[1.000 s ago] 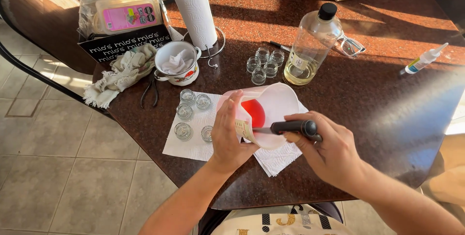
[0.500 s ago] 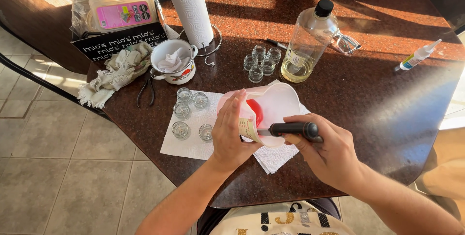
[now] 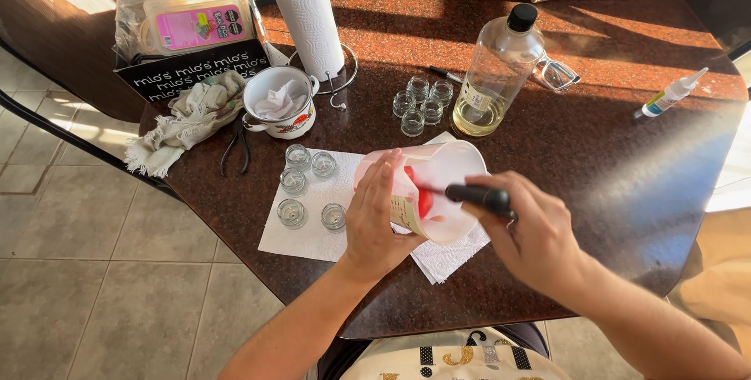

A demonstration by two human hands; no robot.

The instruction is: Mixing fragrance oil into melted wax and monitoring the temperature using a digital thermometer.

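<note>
We hold the white plastic jug (image 3: 438, 188) tilted toward us on the counter (image 3: 610, 161), and everything else we place from it. Our left hand (image 3: 378, 219) is wrapped shut around the jug's near side, fingers up along its wall, as it was 1 second ago; the jug has barely moved, only tipping its mouth a little more our way. Our right hand (image 3: 532, 231) is closed on the black handle of a stirring tool (image 3: 477, 194), whose shaft runs into the red liquid (image 3: 422, 200) inside; the handle has shifted slightly between pictures, so we judge the stirring is under way, not finished. Under the jug lies a white paper towel (image 3: 313, 231), and just left of the jug stand 5 small glass cups (image 3: 309, 184) on it, as before. Beyond the jug sit 5 more small glasses (image 3: 421, 102) and a clear bottle with a black cap (image 3: 497, 79). Farther left of the jug are a white enamel pot (image 3: 280, 102) and a roll of paper towel (image 3: 309, 16).
</note>
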